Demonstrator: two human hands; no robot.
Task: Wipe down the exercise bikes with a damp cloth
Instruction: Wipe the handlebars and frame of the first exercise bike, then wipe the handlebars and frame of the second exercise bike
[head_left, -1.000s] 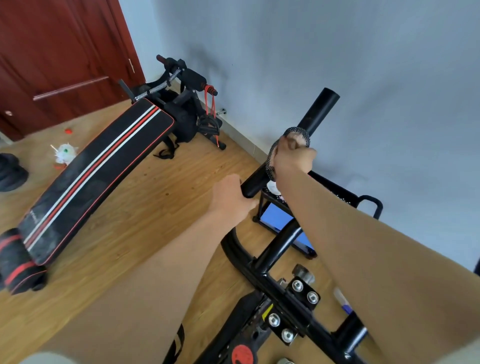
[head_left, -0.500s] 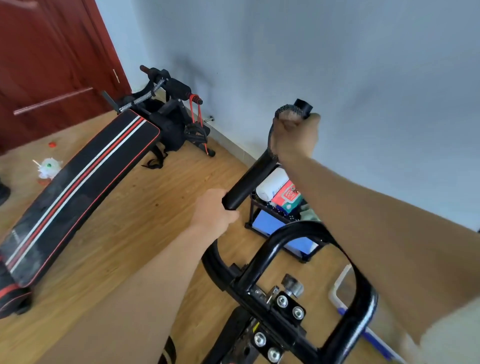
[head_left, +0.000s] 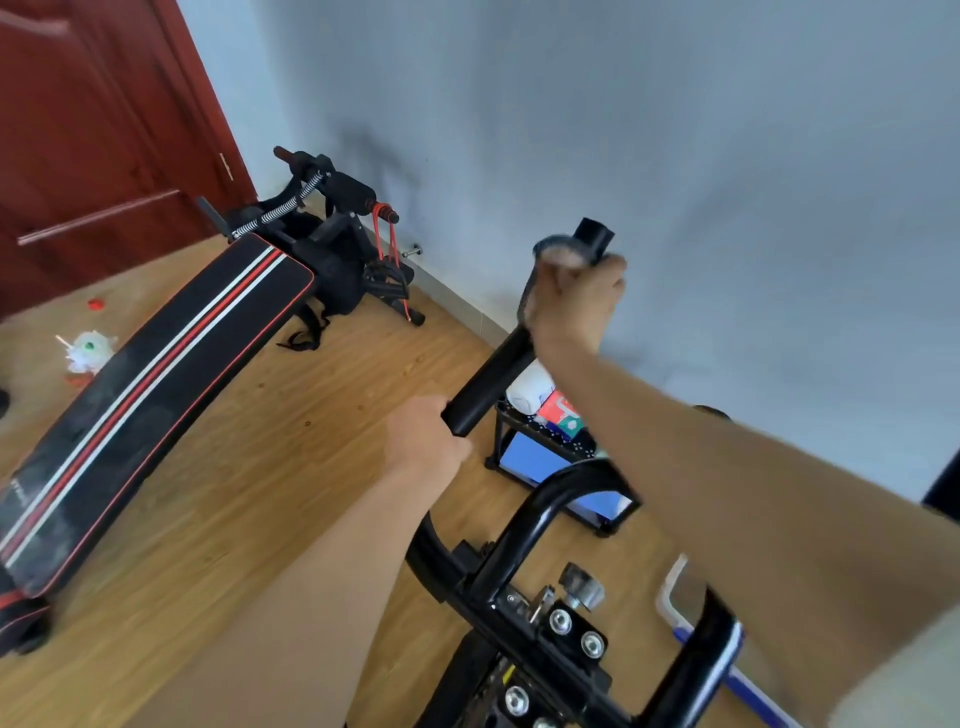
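Observation:
The exercise bike's black handlebar grip (head_left: 491, 379) slopes up from the bike's frame (head_left: 524, 530) toward the wall. My right hand (head_left: 574, 299) is curled round the grip near its top end, with a dark mesh cloth (head_left: 550, 247) wrapped between palm and bar. Only the cloth's edge shows above my fingers. My left hand (head_left: 426, 439) grips the lower end of the same grip. Bolts and a silver knob (head_left: 582, 590) sit on the clamp below.
A black sit-up bench (head_left: 150, 384) with red and white stripes lies on the wooden floor at left. A small black rack (head_left: 558, 462) with boxes stands against the grey wall behind the handlebar. A red door (head_left: 93, 140) is at far left.
My right hand with the cloth has slid up the grip from its middle to near the top end. My left hand stays on the lower end.

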